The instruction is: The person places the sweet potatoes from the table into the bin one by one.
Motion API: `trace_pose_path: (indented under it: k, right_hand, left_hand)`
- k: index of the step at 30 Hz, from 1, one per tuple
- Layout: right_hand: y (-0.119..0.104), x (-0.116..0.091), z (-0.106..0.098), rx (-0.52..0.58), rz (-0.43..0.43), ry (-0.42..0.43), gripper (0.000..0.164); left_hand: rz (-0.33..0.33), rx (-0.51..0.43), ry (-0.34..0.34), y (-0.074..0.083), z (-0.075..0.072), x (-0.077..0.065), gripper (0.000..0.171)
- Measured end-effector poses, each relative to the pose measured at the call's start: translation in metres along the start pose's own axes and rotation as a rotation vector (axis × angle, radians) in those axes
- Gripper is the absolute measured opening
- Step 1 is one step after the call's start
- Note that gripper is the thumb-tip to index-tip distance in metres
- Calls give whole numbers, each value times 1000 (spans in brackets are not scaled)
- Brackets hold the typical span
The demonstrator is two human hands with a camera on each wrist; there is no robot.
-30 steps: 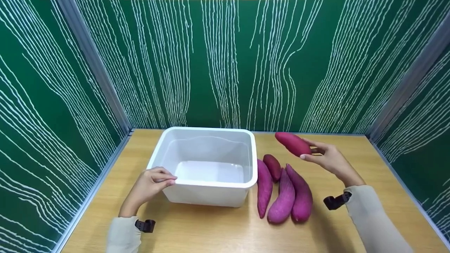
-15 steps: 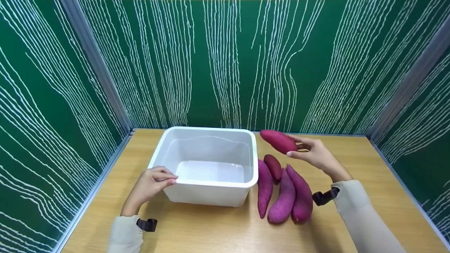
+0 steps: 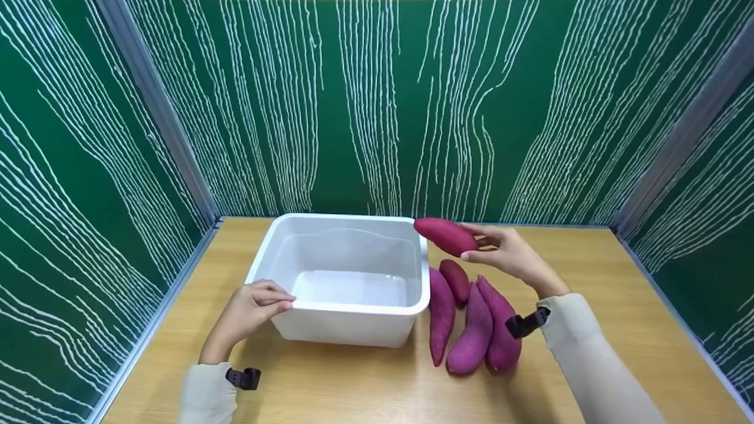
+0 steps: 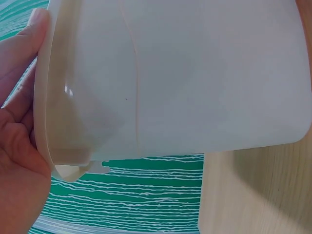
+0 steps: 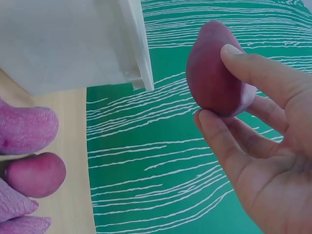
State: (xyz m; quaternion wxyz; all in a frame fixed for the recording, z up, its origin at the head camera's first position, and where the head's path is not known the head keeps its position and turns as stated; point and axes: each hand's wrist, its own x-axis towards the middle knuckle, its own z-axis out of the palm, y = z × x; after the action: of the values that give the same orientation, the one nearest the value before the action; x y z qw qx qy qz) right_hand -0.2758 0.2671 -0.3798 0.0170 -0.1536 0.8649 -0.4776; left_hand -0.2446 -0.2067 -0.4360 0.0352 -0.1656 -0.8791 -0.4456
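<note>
In the head view my right hand (image 3: 509,256) holds a reddish-purple sweet potato (image 3: 446,236) by one end, raised at the white plastic tub's right rim. Its thumb and fingertips grip the sweet potato (image 5: 214,70) in the right wrist view. With thumb and fingers, my left hand (image 3: 250,312) pinches the rim of the tub (image 3: 353,325) at its near left corner. The tub's wall (image 4: 209,83) fills much of the left wrist view and partly hides those fingers. Inside, the tub's visible floor is bare.
Several sweet potatoes (image 3: 471,350) lie close together on the wooden table (image 3: 330,383), just right of the tub. A short, darker one (image 3: 455,281) sits behind the others. Green panels (image 3: 365,118) with white wavy lines stand around the table's back and sides.
My right hand has carried the sweet potato leftward, from over the table's right side to the tub's right rim. My left hand stays on the tub's rim.
</note>
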Motion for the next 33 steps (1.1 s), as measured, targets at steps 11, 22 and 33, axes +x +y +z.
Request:
trace_pose_path:
  k: [11, 22, 33]
  right_hand:
    - [-8, 12, 16, 6, -34, -48, 61]
    - [-21, 23, 31, -5, -36, -103, 59]
    - [-28, 36, 42, 2, -15, -136, 61]
  left_hand:
    - [23, -14, -9, -3, 0, 2, 15]
    - [3, -15, -8, -1, 0, 0, 16]
    - [-16, -44, -7, 0, 0, -1, 13]
